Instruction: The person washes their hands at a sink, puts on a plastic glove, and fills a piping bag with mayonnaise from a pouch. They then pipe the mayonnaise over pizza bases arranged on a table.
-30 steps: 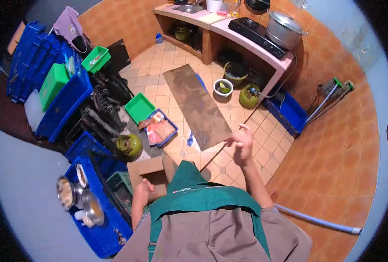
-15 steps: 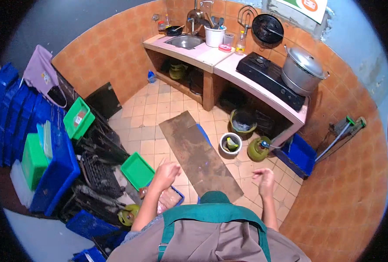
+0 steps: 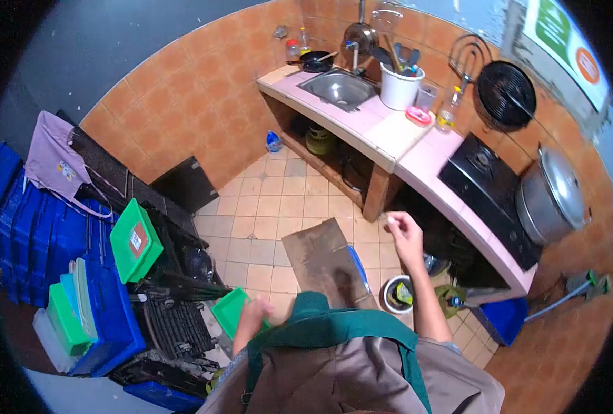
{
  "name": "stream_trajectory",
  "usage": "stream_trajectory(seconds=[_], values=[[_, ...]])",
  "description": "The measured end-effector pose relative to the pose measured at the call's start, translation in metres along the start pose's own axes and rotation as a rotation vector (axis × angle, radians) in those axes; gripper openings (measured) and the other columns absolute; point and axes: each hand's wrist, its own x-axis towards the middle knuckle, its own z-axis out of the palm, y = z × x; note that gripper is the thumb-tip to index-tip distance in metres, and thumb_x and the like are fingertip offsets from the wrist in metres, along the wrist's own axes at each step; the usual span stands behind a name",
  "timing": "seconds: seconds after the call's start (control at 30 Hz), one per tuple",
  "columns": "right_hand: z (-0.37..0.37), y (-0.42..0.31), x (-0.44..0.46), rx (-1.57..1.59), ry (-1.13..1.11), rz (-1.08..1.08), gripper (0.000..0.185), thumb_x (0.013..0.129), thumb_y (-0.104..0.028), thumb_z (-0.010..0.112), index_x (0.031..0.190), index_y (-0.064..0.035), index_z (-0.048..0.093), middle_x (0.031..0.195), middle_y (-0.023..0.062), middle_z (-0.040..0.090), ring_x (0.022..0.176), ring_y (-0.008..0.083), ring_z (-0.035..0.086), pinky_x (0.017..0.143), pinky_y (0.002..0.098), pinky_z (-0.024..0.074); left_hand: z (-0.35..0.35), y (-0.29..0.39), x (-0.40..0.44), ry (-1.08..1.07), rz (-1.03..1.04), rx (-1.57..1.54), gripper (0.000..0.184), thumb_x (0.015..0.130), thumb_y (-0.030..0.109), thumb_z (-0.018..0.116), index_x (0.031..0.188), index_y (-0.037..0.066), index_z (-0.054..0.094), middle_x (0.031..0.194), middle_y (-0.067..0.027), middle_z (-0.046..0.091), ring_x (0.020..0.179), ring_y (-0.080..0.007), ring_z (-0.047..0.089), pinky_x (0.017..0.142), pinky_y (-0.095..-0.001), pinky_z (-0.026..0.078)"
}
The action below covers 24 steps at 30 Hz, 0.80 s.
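Note:
My right hand [image 3: 406, 238] is raised over the floor in front of the counter, its fingers curled in with the tips close together. A small pale spot shows at the fingertips, too small to name. Low on the left, my left hand [image 3: 252, 314] is smeared by motion beside a green tray [image 3: 230, 308], and its fingers cannot be made out. Between the hands a brown, stained board [image 3: 323, 259] lies on the tiles. A white bucket [image 3: 397, 294] with something green inside stands by my right forearm.
A counter with a sink [image 3: 339, 88], a white utensil bucket [image 3: 399, 88], a black stove [image 3: 489, 196] and a large silver pot [image 3: 553, 196] runs along the right. Blue crates [image 3: 51, 210] and a green basket [image 3: 135, 241] line the left. A green gas cylinder [image 3: 450, 298] stands under the counter's edge.
The view has moved toward the sink. My right hand has risen and reached forward. My left hand has dropped back toward my body beside the green tray.

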Motion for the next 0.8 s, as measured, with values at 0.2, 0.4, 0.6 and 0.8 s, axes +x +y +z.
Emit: stream_trajectory(seconds=[0.2, 0.4, 0.6, 0.8], values=[[0.124, 0.004, 0.187, 0.055, -0.178, -0.056, 0.019, 0.093, -0.017, 0.061, 0.102, -0.0007, 0.064, 0.083, 0.0011, 0.064, 0.079, 0.008, 0.059, 0.074, 0.0241, 0.0481, -0.054, -0.088, 0.132, 0.257, -0.348, -0.396, 0.08, 0.099, 0.059, 0.016, 0.078, 0.001, 0.068, 0.073, -0.0133, 0.067, 0.075, -0.0233, 0.063, 0.078, -0.0395, 0.046], [0.163, 0.063, 0.334, 0.205, -0.038, 0.146, 0.019, 0.094, -0.011, 0.057, 0.109, -0.0004, 0.061, 0.09, 0.0045, 0.065, 0.081, 0.0102, 0.059, 0.078, 0.0246, 0.0483, -0.085, -0.019, 0.421, -0.036, -0.029, -0.313, 0.043, 0.1, 0.036, 0.039, 0.116, -0.001, 0.056, 0.107, -0.0175, 0.063, 0.096, -0.0264, 0.061, 0.088, -0.0381, 0.046], [0.143, 0.087, 0.525, -0.058, 0.103, -0.043, 0.017, 0.093, -0.004, 0.053, 0.106, -0.0009, 0.063, 0.099, 0.0043, 0.065, 0.091, 0.0115, 0.057, 0.084, 0.0254, 0.0442, -0.096, 0.215, 0.646, -0.239, 0.659, -0.002, 0.043, 0.099, 0.025, 0.043, 0.136, 0.004, 0.044, 0.142, -0.0192, 0.04, 0.131, -0.028, 0.04, 0.107, -0.0349, 0.033], [0.16, 0.136, 0.792, -0.218, 0.035, -0.27, 0.02, 0.092, -0.007, 0.051, 0.104, -0.005, 0.067, 0.097, 0.0086, 0.066, 0.097, 0.0196, 0.06, 0.086, 0.0313, 0.0457, -0.042, 0.3, 0.795, -0.4, 0.812, -0.203, 0.056, 0.102, 0.036, 0.035, 0.147, 0.004, 0.027, 0.156, -0.0185, 0.015, 0.142, -0.0299, 0.022, 0.113, -0.0383, 0.023]])
